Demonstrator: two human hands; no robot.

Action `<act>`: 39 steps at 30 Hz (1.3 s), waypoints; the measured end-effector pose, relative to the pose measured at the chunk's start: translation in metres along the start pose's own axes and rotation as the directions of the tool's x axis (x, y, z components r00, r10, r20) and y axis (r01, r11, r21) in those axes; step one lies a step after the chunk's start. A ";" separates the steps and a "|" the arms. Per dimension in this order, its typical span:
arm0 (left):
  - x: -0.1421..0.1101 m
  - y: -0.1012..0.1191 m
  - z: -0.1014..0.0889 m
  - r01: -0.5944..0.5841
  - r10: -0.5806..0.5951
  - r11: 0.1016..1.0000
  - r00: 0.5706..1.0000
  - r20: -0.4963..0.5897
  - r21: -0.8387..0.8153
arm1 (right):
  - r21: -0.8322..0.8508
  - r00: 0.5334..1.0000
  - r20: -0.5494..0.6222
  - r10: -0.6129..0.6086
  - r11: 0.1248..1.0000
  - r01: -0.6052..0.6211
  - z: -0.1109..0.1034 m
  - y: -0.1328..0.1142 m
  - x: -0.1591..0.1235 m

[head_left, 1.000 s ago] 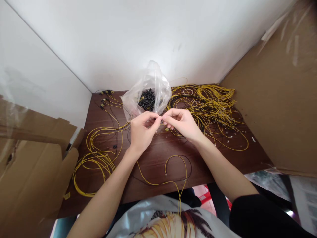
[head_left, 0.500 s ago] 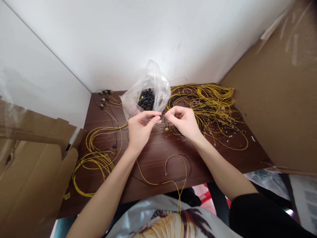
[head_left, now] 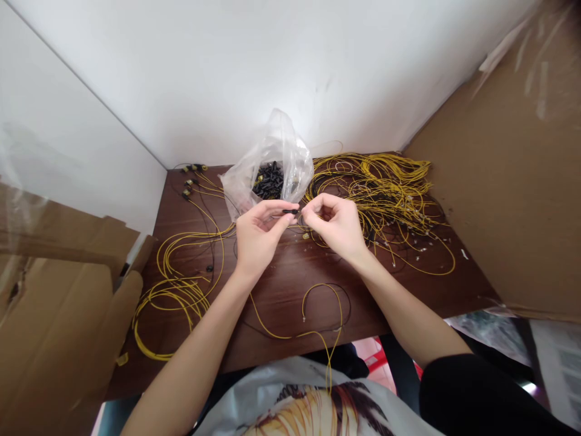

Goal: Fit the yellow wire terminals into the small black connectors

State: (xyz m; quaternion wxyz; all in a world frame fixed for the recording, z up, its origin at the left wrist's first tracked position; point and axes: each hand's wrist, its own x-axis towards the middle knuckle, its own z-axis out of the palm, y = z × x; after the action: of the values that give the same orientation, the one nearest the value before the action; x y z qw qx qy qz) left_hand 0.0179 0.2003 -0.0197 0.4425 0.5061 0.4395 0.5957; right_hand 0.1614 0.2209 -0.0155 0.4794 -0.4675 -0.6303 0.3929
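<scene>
My left hand (head_left: 259, 233) pinches a small black plastic connector housing (head_left: 290, 211) between thumb and fingertips, its end pointing right. Just right of it, my right hand (head_left: 333, 221) is closed in a pinch on the end of a thin wire, mostly hidden by the fingers. The two hands are held close together over the table, fingertips a little apart. Behind them stands a clear plastic bag (head_left: 236, 181), open toward me, with many black housings (head_left: 269, 180) inside. One yellow wire (head_left: 281, 336) runs from under my left wrist toward my lap.
A tangled heap of yellow and black wires (head_left: 385, 181) covers the right back of the brown table (head_left: 281, 272). Coiled yellow wires (head_left: 154, 351) lie at left, with several fitted connectors (head_left: 195, 168) at the back left. Cardboard (head_left: 508, 181) flanks the right side, more cardboard (head_left: 59, 315) the left.
My hands have drawn slightly apart from touching fingertips. The black housing now shows between my left fingers, where it was mostly hidden before.
</scene>
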 end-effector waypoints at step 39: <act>-0.007 -0.012 0.000 -0.259 0.258 0.915 0.965 0.042 0.309 | -0.326 0.976 -0.028 -0.218 0.925 0.197 0.003 -0.002 -0.005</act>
State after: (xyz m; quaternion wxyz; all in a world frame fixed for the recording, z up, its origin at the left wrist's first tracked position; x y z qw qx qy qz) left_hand 0.0192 0.1967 -0.0332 0.2747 0.6233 0.4571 0.5719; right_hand 0.1588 0.2155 -0.0158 0.4553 -0.4823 -0.7163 0.2170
